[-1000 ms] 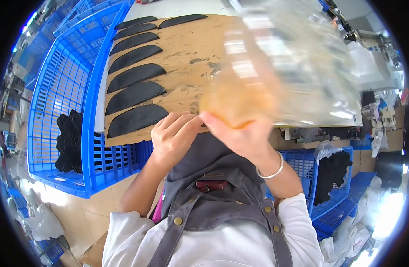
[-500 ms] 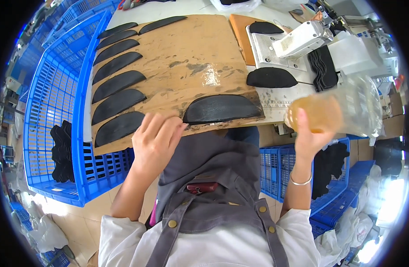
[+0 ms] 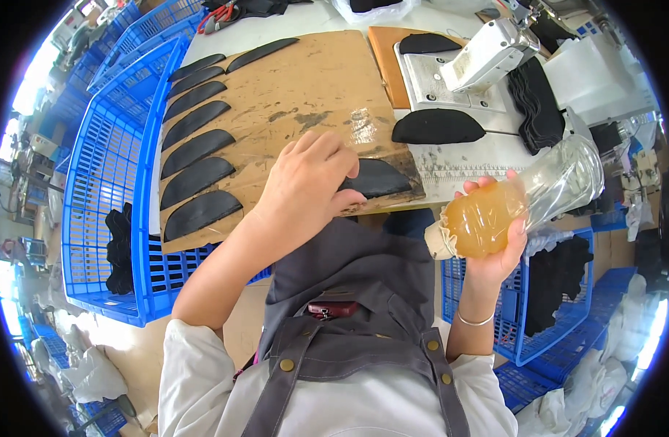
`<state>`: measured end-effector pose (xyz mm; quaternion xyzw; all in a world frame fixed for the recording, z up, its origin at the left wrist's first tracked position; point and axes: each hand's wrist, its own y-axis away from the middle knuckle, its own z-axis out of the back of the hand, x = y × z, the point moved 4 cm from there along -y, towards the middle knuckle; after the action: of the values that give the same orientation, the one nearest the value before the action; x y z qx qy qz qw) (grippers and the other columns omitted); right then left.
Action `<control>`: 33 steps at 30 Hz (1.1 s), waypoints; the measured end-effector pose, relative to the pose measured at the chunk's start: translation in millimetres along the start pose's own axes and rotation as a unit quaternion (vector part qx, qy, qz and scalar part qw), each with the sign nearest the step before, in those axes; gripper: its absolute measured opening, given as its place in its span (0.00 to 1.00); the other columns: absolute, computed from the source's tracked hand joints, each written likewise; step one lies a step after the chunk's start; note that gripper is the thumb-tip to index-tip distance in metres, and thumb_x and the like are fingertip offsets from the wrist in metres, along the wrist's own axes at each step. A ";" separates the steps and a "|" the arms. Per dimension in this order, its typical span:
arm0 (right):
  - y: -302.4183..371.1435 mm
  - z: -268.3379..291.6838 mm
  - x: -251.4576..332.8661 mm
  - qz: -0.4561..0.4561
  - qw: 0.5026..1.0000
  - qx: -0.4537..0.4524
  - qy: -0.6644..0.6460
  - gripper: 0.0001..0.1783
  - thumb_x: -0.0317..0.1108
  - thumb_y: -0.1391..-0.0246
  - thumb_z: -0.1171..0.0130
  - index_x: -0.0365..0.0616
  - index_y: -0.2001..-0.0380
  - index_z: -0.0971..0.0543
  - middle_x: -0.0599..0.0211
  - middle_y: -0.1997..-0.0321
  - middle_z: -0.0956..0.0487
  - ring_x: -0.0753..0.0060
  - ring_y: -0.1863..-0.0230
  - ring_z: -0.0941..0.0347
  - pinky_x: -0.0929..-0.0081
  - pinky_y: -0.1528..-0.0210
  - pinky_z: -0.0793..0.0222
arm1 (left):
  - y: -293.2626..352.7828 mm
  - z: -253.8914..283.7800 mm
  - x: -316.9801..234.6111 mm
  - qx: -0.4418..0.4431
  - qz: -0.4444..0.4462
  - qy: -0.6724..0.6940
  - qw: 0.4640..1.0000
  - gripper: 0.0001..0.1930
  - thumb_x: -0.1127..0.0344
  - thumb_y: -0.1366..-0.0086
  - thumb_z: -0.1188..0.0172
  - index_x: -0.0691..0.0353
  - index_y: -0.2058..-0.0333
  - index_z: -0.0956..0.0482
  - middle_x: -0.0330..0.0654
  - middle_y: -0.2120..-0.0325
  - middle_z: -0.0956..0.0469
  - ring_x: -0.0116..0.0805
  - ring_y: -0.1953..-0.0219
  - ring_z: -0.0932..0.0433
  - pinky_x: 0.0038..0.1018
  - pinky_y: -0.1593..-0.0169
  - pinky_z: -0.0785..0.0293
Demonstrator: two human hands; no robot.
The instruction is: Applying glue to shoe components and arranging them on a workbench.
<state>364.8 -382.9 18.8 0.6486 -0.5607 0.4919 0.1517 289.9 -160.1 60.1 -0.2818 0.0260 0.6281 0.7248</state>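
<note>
My left hand [image 3: 305,182] reaches over the near edge of the cardboard sheet [image 3: 305,80], its curled fingers and thumb closing on the left end of a black half-moon piece [image 3: 382,178]. That end is hidden under the hand. In my right hand [image 3: 503,255] is a clear bottle [image 3: 480,218] tilted with its neck down to the left. Amber liquid fills its lower part, and a tan wrapped tip [image 3: 438,240] covers the mouth. Several more black half-moon pieces [image 3: 203,215] lie in a column along the cardboard's left side.
A white sewing machine [image 3: 487,54] stands at the back right, with black half-moon pieces [image 3: 438,127] beside it and a stack of wavy black pieces [image 3: 531,105]. Blue crates [image 3: 141,240] flank the table on the left, and another blue crate [image 3: 520,328] stands below right.
My left hand has moved right and onto the black half-moon piece. The bottle has come lower and a little left in my right hand, its wrapped tip now showing.
</note>
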 end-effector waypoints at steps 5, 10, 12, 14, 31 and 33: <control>-0.7 -8.3 -13.0 -0.052 0.993 0.034 -0.105 0.39 0.56 0.49 0.54 0.42 0.41 0.47 0.53 0.51 0.34 0.57 0.50 0.35 0.54 0.46 0.39 | -4.7 -3.0 6.0 0.003 -0.001 0.040 0.999 0.09 0.68 0.53 0.37 0.62 0.76 0.29 0.41 0.74 0.31 0.43 0.66 0.32 0.33 0.62 0.34; -4.2 -37.6 -39.5 -0.129 0.938 0.107 -0.304 0.39 0.54 0.53 0.49 0.44 0.42 0.46 0.52 0.53 0.33 0.54 0.52 0.33 0.51 0.43 0.42 | -7.6 -4.8 9.9 0.031 0.014 0.077 0.996 0.06 0.71 0.51 0.40 0.63 0.76 0.28 0.42 0.77 0.30 0.41 0.70 0.31 0.32 0.64 0.34; -5.0 -41.4 -44.2 -0.131 0.942 0.128 -0.280 0.42 0.58 0.52 0.52 0.44 0.41 0.49 0.55 0.53 0.34 0.58 0.51 0.33 0.42 0.41 0.51 | -8.1 -4.9 12.9 0.047 0.036 0.092 0.994 0.05 0.71 0.51 0.41 0.63 0.76 0.28 0.42 0.78 0.30 0.40 0.70 0.30 0.32 0.64 0.34; -7.3 -45.4 -47.8 -0.138 0.962 0.103 -0.213 0.41 0.57 0.52 0.52 0.45 0.41 0.48 0.55 0.53 0.34 0.58 0.51 0.33 0.42 0.41 0.51 | -5.8 2.0 20.5 0.011 0.072 0.117 0.990 0.05 0.70 0.51 0.41 0.63 0.76 0.27 0.40 0.81 0.30 0.32 0.76 0.31 0.27 0.70 0.35; -3.6 -46.0 -36.7 -0.119 0.966 0.113 -0.202 0.40 0.57 0.51 0.52 0.46 0.40 0.49 0.58 0.50 0.35 0.61 0.51 0.34 0.42 0.41 0.52 | -78.5 22.1 202.3 -0.134 0.064 -0.403 0.903 0.06 0.64 0.49 0.46 0.59 0.77 0.27 0.43 0.75 0.27 0.42 0.70 0.26 0.35 0.66 0.30; -4.4 -41.0 -33.5 -0.115 0.966 0.114 -0.201 0.40 0.57 0.51 0.52 0.46 0.40 0.49 0.58 0.50 0.35 0.60 0.51 0.34 0.42 0.41 0.52 | -71.1 10.0 200.9 -0.124 0.059 -0.370 0.919 0.06 0.64 0.49 0.45 0.60 0.77 0.27 0.43 0.74 0.27 0.42 0.70 0.26 0.35 0.66 0.30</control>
<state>353.2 -331.4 12.5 0.8073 -0.4419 0.3909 0.0162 394.7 20.6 16.5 -0.1150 -0.3060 0.7271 0.6036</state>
